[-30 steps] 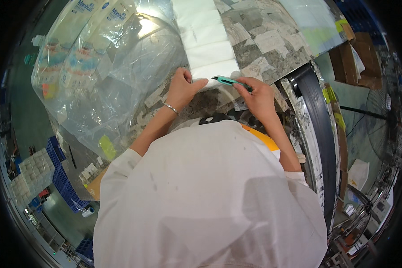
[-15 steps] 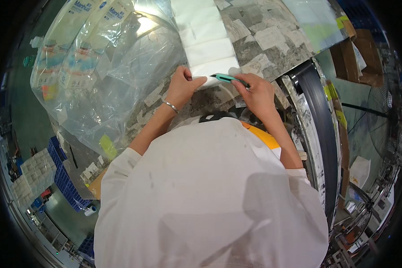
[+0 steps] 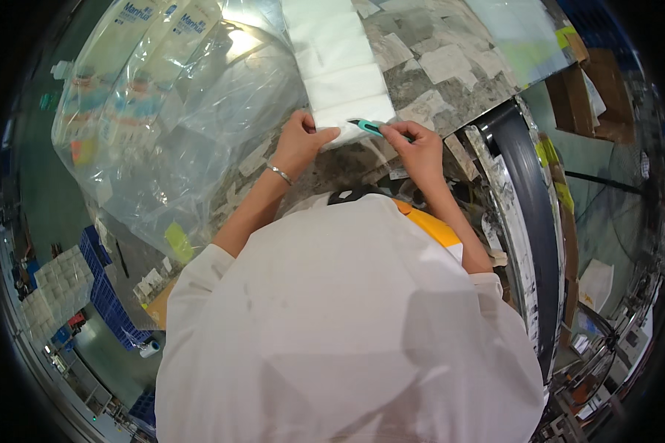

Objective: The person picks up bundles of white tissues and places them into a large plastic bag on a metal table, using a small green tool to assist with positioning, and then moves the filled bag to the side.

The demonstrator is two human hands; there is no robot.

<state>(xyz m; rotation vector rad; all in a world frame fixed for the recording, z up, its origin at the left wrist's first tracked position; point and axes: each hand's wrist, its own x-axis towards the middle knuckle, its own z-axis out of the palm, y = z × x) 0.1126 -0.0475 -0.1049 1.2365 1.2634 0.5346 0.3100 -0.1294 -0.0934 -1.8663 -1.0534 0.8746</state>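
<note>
A long white strip of soft packs in plastic film (image 3: 341,63) lies on the worktable, its near end toward me. My left hand (image 3: 297,145), with a metal bracelet at the wrist, pinches the near left corner of that strip between thumb and fingers. In my right hand (image 3: 420,153) is a green utility knife (image 3: 369,128), gripped by its handle. The knife's dark tip points left over the strip's near end, close to my left thumb. Whether the blade touches the film I cannot tell.
Left of the strip lies a large clear plastic bag (image 3: 199,133) with printed packs inside. Tape and paper scraps cover the worktable (image 3: 447,63). A black conveyor belt (image 3: 521,170) runs along my right. Beyond it stands an open cardboard box (image 3: 606,118); a blue crate (image 3: 111,295) is at lower left.
My right hand has shifted slightly left, and the knife's angle has changed a little. My left hand stays almost in place at the strip's corner.
</note>
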